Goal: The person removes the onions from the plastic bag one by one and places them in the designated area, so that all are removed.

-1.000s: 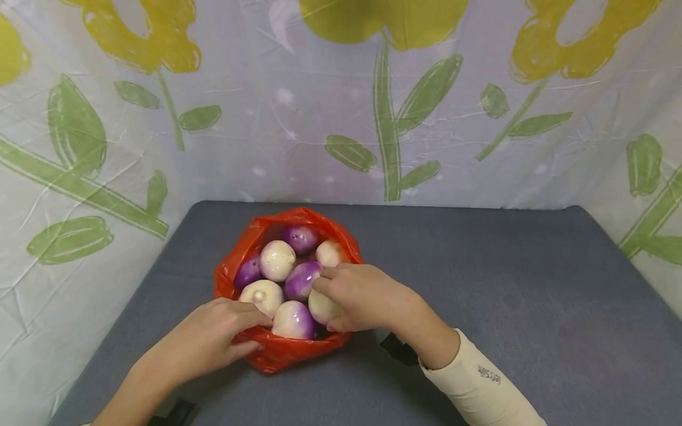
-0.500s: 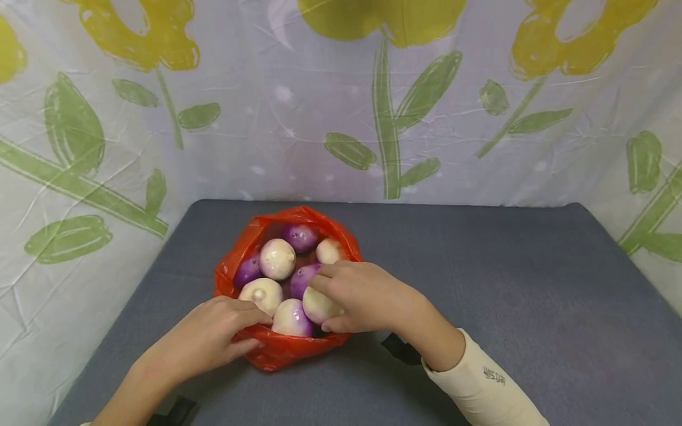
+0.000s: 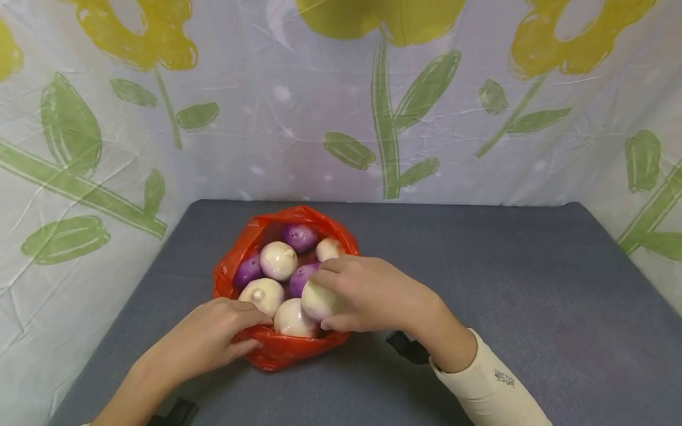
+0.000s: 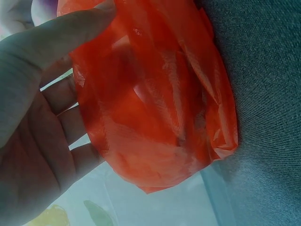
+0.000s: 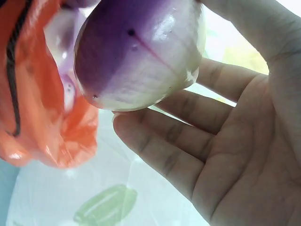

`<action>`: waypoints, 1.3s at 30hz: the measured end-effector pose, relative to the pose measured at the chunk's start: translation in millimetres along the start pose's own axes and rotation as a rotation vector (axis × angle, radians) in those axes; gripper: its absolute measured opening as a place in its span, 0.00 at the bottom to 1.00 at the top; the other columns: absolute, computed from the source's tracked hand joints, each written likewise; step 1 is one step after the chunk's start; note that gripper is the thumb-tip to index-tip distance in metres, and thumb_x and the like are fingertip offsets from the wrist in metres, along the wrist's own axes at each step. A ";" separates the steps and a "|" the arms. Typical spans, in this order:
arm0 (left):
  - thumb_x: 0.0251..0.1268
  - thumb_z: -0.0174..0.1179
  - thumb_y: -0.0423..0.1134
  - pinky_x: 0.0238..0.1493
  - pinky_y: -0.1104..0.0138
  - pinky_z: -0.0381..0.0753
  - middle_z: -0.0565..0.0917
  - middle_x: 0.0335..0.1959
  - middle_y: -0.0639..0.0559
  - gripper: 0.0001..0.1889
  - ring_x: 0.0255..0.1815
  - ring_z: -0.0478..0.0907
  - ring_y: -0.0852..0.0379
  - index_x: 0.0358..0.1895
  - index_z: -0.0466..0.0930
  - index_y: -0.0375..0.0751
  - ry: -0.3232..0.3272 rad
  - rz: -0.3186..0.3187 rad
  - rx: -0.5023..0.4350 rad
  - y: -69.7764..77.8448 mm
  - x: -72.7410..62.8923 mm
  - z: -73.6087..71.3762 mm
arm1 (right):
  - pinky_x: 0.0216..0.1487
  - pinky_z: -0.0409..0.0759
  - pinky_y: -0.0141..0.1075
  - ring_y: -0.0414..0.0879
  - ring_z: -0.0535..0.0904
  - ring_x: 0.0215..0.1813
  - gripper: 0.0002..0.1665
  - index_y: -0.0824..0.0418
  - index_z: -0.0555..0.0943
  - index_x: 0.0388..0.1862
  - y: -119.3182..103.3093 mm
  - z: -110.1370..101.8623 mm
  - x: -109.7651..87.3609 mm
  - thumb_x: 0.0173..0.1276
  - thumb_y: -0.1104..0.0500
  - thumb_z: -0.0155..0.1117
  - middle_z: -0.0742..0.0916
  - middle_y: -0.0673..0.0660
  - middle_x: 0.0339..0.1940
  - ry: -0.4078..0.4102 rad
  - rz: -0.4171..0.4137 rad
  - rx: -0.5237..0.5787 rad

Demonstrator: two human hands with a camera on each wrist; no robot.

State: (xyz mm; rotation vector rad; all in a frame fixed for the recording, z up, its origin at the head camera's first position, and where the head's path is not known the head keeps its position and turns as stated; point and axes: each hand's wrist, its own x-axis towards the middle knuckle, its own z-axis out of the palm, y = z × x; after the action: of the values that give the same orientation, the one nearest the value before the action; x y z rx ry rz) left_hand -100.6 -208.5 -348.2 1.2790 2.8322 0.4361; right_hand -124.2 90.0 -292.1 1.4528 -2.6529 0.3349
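Along the near left edge of the red plastic bag (image 3: pixel 282 353), the left hand (image 3: pixel 218 325) is pinching the rim, its thumb lying against the outside and its fingers reaching over, with only the thin film between them. At the bag's right side, the right hand (image 3: pixel 370 293) is holding a purple-and-white turnip (image 3: pixel 317 302), its thumb and fingers curving round it, spread to about the turnip's width. This turnip is showing over the right part of the bag's mouth; whether its underside is touching others, I cannot tell. Inside the bag, more turnips are crowding together: a pale turnip with a round nub (image 3: pixel 261 296) is sitting toward the near left rim, a glossy whitish turnip (image 3: pixel 293 318) is lying just inside the near rim, and a deep purple turnip (image 3: pixel 300 238) is resting by the far rim. Beneath the bag, a dark grey-blue desk (image 3: pixel 479 284) is spreading out. Behind the bag, a cloth backdrop (image 3: pixel 266 118) is displaying yellow flowers and green leaves.
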 end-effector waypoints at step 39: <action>0.55 0.75 0.39 0.43 0.58 0.84 0.85 0.41 0.63 0.15 0.41 0.82 0.64 0.47 0.87 0.49 0.007 0.011 0.004 0.4 0.9 0.1 | 0.53 0.77 0.42 0.44 0.77 0.52 0.28 0.59 0.81 0.58 67.6 -37.3 -36.3 0.60 0.54 0.76 0.83 0.51 0.53 0.135 0.228 0.176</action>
State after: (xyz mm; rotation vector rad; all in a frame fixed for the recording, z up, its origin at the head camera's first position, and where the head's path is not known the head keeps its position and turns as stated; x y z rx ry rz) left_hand -100.9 -207.6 -348.1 1.2969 2.8339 0.4363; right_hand -162.2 163.9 -272.6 1.1215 -2.7385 0.6759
